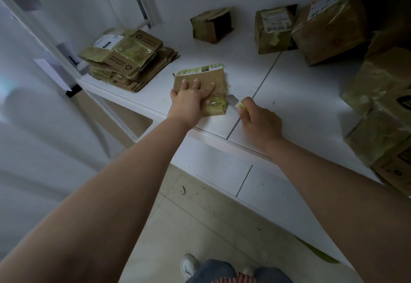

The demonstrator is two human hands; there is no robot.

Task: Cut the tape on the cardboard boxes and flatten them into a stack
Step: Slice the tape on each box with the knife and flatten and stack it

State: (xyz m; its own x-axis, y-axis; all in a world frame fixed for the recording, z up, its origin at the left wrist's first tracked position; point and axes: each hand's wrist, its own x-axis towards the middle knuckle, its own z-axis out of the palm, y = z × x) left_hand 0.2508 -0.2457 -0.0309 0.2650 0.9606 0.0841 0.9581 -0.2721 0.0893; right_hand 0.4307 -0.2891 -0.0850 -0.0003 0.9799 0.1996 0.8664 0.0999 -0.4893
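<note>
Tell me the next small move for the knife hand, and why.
Probably slide the utility knife left into the yellowish tape on the small cardboard box. The left hand presses that box flat on the table, and the right hand holds the blade just beside its taped edge.

1. Left hand (189, 102): bare, no glove, no ring or watch seen. Forearm behind it bare to the frame edge; no sleeve in view.
2. Right hand (260, 122): bare, no glove, nothing on the wrist. Forearm behind it likewise bare, no sleeve in view.
3. Fingernails (195, 80) on the left hand: longish, pale.
4. Below both hands, bottom of frame: blue denim trousers (213, 269), red-and-white striped cloth (235, 279) at the waist.
5. White sneaker (189, 265), below the left hand.
</note>
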